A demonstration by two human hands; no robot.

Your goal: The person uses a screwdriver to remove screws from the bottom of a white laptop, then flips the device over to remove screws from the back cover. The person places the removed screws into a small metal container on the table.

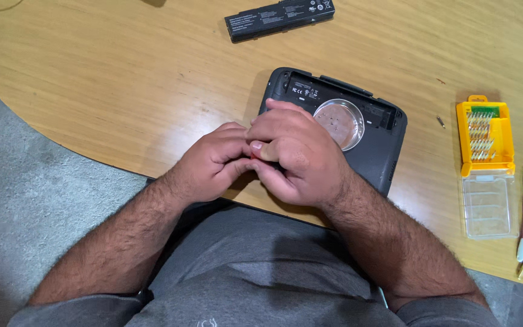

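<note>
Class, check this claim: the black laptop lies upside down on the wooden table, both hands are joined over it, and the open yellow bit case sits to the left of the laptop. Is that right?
Not quite. In the head view the yellow bit case sits to the right of the laptop, not the left. The rest holds: the laptop lies upside down on the table, left hand and right hand joined over it.

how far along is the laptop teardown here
Done: the battery is out and lies apart on the table; the bit case is open. In hand: both hands work closely over the upturned laptop, tool hidden. Left: the bottom cover is still on.
</note>
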